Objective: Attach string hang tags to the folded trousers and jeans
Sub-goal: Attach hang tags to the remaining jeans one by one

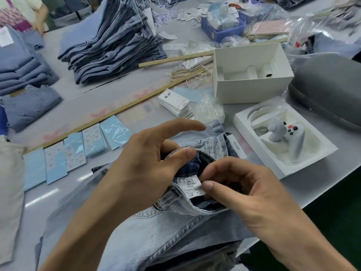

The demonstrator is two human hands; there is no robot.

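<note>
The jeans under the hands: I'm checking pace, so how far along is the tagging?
Done: I cannot tell; no strung tag shows on the jeans stack. In hand: the left hand holds open the waistband of the light jeans while the right hand pinches the sewn-in label. Left: no hang tag is attached; the hang tags and strings lie untouched.

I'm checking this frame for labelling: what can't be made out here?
Head view only:
- Print on the care label: too small and blurred.
- Inside the jeans waistband: hidden by the left hand and right hand.
- Right fingertips: hidden behind the label.
- Hang tags text: mostly too small.
</note>
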